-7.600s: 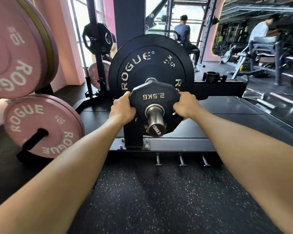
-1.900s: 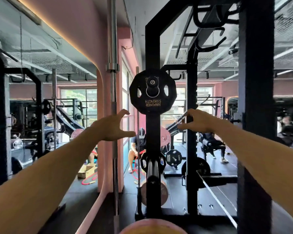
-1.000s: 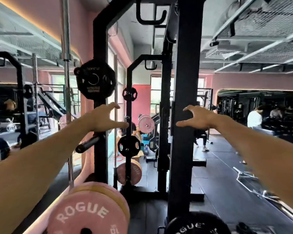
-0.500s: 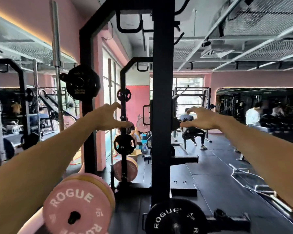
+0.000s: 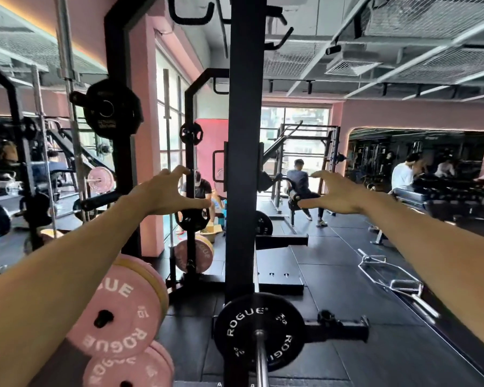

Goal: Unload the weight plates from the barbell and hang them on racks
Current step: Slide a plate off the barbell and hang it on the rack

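Observation:
A black ROGUE plate (image 5: 259, 331) sits on the barbell sleeve (image 5: 261, 361) at the bottom centre, in front of the black rack upright (image 5: 242, 152). The small black plate (image 5: 111, 108) hangs on a peg high on the left upright. My left hand (image 5: 169, 192) and my right hand (image 5: 334, 192) are stretched out at mid height on either side of the upright, fingers spread, holding nothing. Pink ROGUE plates (image 5: 118, 314) hang on pegs at the lower left.
An empty black peg (image 5: 101, 199) juts out from the left upright. A vertical barbell (image 5: 67, 107) stands at the left. More racks with plates (image 5: 193, 254) stand behind. A metal frame (image 5: 389, 275) lies on the floor at right. Several people sit in the background.
The view has turned right and dipped from the hung small plate. The black ROGUE plate on the barbell has come fully into view. Both hands stay open and empty.

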